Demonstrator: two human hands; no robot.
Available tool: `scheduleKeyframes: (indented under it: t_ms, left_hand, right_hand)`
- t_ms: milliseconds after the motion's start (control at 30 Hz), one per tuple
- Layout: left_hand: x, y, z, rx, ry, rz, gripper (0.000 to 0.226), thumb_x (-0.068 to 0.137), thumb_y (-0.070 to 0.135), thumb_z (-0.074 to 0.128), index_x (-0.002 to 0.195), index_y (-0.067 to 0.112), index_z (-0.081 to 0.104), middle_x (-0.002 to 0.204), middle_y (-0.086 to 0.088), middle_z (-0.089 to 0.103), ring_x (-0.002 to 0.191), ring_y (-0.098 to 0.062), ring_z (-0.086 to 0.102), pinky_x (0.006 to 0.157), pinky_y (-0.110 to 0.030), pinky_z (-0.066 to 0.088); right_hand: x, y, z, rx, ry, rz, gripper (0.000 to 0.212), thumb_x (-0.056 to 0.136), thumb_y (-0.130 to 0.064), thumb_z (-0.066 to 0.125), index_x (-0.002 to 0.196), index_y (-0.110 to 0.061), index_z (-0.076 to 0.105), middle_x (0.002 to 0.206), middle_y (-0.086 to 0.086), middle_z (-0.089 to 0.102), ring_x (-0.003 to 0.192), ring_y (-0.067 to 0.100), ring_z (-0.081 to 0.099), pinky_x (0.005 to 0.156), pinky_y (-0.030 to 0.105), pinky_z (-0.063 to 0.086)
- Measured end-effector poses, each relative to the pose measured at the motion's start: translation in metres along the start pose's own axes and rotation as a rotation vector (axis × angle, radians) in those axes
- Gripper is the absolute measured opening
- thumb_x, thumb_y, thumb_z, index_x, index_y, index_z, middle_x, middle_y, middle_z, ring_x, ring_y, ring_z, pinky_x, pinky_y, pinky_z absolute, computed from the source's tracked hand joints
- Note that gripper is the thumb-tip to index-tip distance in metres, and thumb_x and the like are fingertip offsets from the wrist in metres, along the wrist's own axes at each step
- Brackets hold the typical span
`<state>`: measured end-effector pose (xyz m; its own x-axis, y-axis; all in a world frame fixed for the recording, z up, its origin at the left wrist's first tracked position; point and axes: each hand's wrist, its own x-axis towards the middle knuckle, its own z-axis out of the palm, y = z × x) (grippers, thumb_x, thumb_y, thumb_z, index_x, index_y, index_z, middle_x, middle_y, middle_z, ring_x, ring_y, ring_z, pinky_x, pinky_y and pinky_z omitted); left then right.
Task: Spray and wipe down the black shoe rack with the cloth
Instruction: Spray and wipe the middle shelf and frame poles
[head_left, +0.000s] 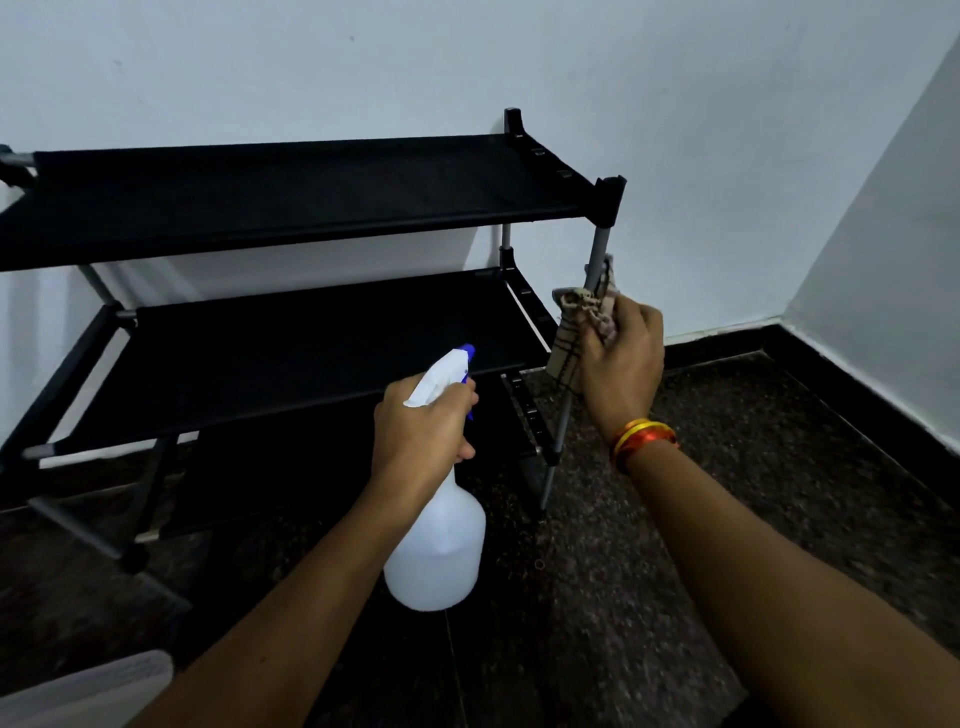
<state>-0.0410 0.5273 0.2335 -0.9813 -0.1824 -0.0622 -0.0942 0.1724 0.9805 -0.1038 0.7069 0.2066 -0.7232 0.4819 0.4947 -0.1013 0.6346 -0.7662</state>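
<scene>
The left grip (423, 431) is curled tight round the neck of a white spray bottle (439, 545), a finger on the blue trigger, the nozzle aimed ahead at the middle shelf of the black shoe rack (291, 202). To its right and a little higher, the right grip (621, 358) pinches a beige checked cloth (582, 322) and presses it round the rack's grey front corner post (597, 260), just under the top shelf. An orange and yellow thread band (644, 439) circles that wrist. The rack stands against the pale wall (727, 130), beyond both grips, on a dark speckled floor (727, 493). A white object (88, 691), too blurred to make out, sits low to the left of the left grip.
</scene>
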Motion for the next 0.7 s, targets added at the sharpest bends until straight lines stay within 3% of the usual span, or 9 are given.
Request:
scheduleKeyframes:
  t_ms: [167,333,533,600,700]
  left_hand:
    - [-0.004,-0.017,0.008,-0.003,-0.023,-0.048,0.020,0.070,0.023,0.056,0.080,0.015,0.072,0.083,-0.010,0.074,0.042,-0.016,0.058,0.053,-0.029,0.052]
    - [-0.010,-0.040,0.013,0.013,-0.025,-0.092,0.022,0.068,0.025,0.055,0.079,0.017,0.073,0.082,-0.009,0.075,0.044,-0.017,0.059,0.054,-0.031,0.053]
    - [-0.010,-0.064,0.020,-0.023,-0.072,-0.105,0.023,0.065,0.026,0.053,0.075,0.013,0.068,0.083,-0.019,0.070,0.042,-0.020,0.056,0.055,-0.036,0.053]
    - [-0.007,-0.068,0.023,-0.019,-0.091,-0.095,0.020,0.066,0.027,0.053,0.075,0.017,0.068,0.084,-0.020,0.070,0.043,-0.020,0.056,0.053,-0.035,0.053]
    - [0.003,-0.075,0.030,0.007,-0.114,-0.078,0.018,0.068,0.024,0.052,0.077,0.016,0.066,0.084,-0.020,0.070,0.043,-0.020,0.057,0.055,-0.040,0.055]
  right_hand:
    - [-0.031,0.038,0.018,-0.010,-0.056,0.034,0.034,0.087,-0.009,0.059,0.121,-0.005,0.058,0.117,0.014,0.051,0.102,0.028,0.056,0.087,0.022,0.039]
    - [-0.054,0.067,0.036,-0.042,-0.098,0.121,0.032,0.087,-0.006,0.059,0.118,-0.004,0.059,0.116,0.017,0.051,0.100,0.029,0.056,0.078,0.013,0.031]
    - [-0.078,0.104,0.054,-0.185,-0.252,0.198,0.032,0.090,-0.016,0.057,0.120,-0.006,0.059,0.115,0.016,0.053,0.102,0.033,0.055,0.080,0.027,0.035]
    - [-0.075,0.100,0.056,-0.164,-0.195,0.198,0.032,0.091,-0.019,0.058,0.121,-0.007,0.059,0.116,0.013,0.052,0.102,0.030,0.057,0.080,0.027,0.039]
    - [-0.065,0.089,0.057,-0.108,-0.047,0.112,0.033,0.089,-0.017,0.060,0.121,-0.009,0.059,0.116,0.012,0.052,0.099,0.024,0.056,0.077,0.016,0.034]
